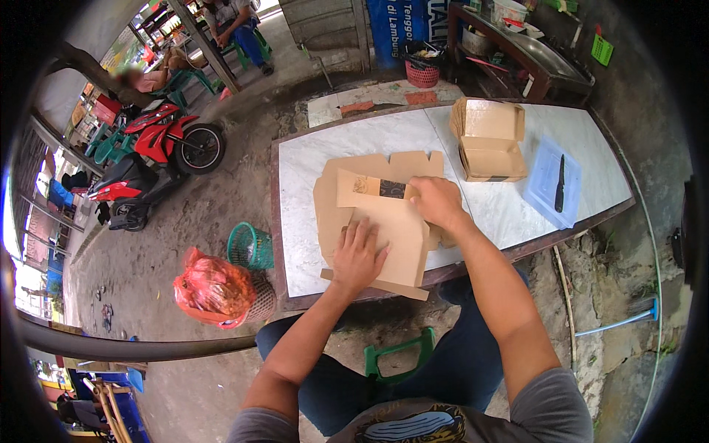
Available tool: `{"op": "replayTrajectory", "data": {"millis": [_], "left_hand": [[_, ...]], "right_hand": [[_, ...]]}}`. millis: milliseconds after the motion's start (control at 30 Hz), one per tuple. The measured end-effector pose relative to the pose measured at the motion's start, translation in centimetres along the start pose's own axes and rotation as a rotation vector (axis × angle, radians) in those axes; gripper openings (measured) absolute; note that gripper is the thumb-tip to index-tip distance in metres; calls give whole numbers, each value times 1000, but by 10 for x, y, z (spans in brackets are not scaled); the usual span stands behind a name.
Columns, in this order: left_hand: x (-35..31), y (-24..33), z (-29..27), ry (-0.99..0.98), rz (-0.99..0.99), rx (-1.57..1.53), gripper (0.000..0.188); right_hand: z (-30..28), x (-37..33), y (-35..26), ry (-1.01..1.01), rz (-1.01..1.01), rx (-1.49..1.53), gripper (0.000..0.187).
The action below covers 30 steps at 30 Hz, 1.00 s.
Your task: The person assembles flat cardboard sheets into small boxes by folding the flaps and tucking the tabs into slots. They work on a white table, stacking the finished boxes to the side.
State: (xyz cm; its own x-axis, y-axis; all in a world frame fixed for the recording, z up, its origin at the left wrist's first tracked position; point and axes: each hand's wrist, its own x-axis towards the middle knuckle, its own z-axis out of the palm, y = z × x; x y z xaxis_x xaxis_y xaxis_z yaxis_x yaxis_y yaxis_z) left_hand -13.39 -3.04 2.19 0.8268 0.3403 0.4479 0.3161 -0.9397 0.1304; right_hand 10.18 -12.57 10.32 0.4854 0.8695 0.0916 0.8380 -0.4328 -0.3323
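Note:
A partly folded brown cardboard food box (399, 240) lies on top of more flat box blanks (332, 196) on the table in front of me. Its far wall, printed with a dark patch, stands bent up. My left hand (359, 255) rests on the box's bottom panel with the fingers spread. At the right end of the raised wall, my right hand (437, 201) is closed on the cardboard corner; the fingertips are partly hidden behind it.
Folded boxes (491, 144) stand nested at the table's far right. Beside them a black knife (560, 183) lies on a clear bluish plastic container (539, 173). On the floor to the left are a red plastic bag (214, 286) and a green basket (249, 246). A motorbike (151, 151) is parked farther off.

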Motion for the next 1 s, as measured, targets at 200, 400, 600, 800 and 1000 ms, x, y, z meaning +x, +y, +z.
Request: {"op": "replayTrajectory", "data": {"millis": [200,400,600,800,1000], "left_hand": [[8,31,14,-31,-230,77,80],[34,88,44,-93,-536,1,97],[27,89,49,-108,-497,-20,98],[18,78,46,-3,-375,-21,88],[18,63,42,-6,-307,-93,80]], "right_hand": [[9,-5,7,65,-61,-61,24],[10,-2,-4,-6,4,-78,24],[3,-4,-10,-89,80,-143,25],[3,-6,-2,-81,63,-87,36],[-2,-11,-6,-57,157,-27,31]]}}
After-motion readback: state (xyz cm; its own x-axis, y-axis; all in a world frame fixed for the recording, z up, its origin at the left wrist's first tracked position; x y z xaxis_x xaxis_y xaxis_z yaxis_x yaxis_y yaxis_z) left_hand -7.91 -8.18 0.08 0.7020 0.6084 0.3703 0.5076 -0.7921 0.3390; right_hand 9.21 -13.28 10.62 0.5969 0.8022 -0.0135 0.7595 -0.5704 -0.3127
